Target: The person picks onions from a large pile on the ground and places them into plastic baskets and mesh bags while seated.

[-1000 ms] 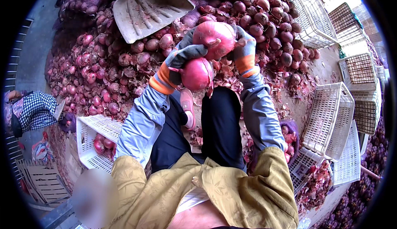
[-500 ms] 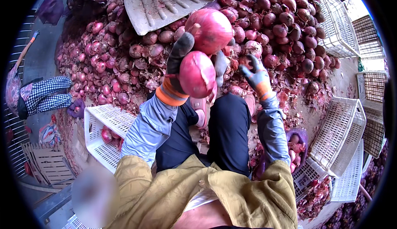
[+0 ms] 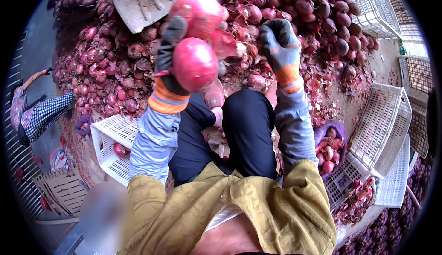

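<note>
My left hand (image 3: 171,55), in a grey-and-orange glove, is closed around two large red onions. The lower red onion (image 3: 195,65) is smooth and shiny; the upper red onion (image 3: 197,15) sits just beyond it. A loose piece of onion skin (image 3: 223,44) shows at the right side of the pair. My right hand (image 3: 279,43), gloved the same way, is apart from them, to the right. Its fingers are curled in, and whatever they may hold is hidden. Below and beyond both hands spreads a heap of red onions (image 3: 322,11).
A pale scoop (image 3: 131,6) lies on the heap at far left. White crates stand at left (image 3: 103,140) and right (image 3: 375,126). A purple mesh bag (image 3: 341,130) of onions is by my right forearm. Another person (image 3: 34,112) bends at the far left.
My left hand has moved left with the two onions, and a loose skin piece now shows beside them. My right hand has moved up and its spread fingers have curled in.
</note>
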A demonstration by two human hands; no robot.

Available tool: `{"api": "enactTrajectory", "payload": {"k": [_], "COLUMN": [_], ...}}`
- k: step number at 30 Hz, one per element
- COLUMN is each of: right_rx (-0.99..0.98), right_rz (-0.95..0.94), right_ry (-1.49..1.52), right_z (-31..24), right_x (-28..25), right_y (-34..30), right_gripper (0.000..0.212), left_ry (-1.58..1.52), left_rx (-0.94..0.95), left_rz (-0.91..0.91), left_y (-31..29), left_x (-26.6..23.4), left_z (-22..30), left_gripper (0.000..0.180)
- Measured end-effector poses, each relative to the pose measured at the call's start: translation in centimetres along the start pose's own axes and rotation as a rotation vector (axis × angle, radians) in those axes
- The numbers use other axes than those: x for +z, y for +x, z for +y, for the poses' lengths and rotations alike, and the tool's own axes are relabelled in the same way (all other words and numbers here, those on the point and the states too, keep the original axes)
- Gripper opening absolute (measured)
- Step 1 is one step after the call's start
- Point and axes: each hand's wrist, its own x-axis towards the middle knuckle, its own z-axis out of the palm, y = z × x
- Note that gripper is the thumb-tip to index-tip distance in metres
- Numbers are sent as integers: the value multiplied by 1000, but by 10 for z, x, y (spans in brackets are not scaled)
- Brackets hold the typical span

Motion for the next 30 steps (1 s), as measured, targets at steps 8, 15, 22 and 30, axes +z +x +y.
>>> {"api": "enactTrajectory", "payload": {"k": [8,15,22,30], "right_rx": [489,730,866,631], "right_rz": [-685,-501,-130,-28], "right_ry": [-1146,-855,1096,831], "right_z": [189,249,161,58], "right_x": [-52,-38,-94,-69], "right_y": [-83,-98,-54,-28], "right_gripper": [71,93,59,70], "left_ry": [-221,-170,-177,-129], "left_rx": [168,87,91,65], "left_rz": [-71,-31,-55,-215], "left_y": [-15,-7,-13,-19], "left_x": [-9,-9,0,4], "left_z": [25,21,21,9], "left_gripper": [71,79,79,74]}}
